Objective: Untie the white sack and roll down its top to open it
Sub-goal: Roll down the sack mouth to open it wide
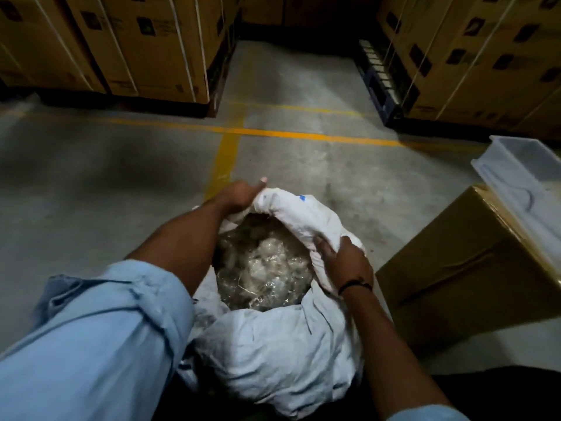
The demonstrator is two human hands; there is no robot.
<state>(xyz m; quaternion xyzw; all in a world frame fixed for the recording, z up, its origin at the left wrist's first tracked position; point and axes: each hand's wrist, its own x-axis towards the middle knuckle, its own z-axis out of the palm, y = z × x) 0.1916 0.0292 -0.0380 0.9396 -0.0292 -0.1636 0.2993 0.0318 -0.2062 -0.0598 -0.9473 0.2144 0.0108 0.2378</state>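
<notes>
Since the mouth of the white sack (273,354) is seen gaping, with no tie visible on it, the untying is judged done and the rolling-down of the top is taken as the step in hand. The sack stands on the concrete floor (121,183) directly in front of the person, between the forearms, with a brown cardboard box (461,268) just beside it on the right. The left hand (239,194) is clamped on the far edge of the rim, fingers curled round a bunched fold of cloth and the thumb raised. The right hand (346,259) is closed on the rim at the right side. Between them a thick cuff (300,214) of turned-over fabric is seen, and clear plastic wrapping (261,268) is exposed inside.

For a good result, the cloth should be turned outward and downward in even stages, with the grips shifted round the rim so that the cuff is kept level. The near side, which looks less neatly rolled, would probably be worked next. Upward pulling should be avoided, lest the sack be tipped or its contents dragged out.
</notes>
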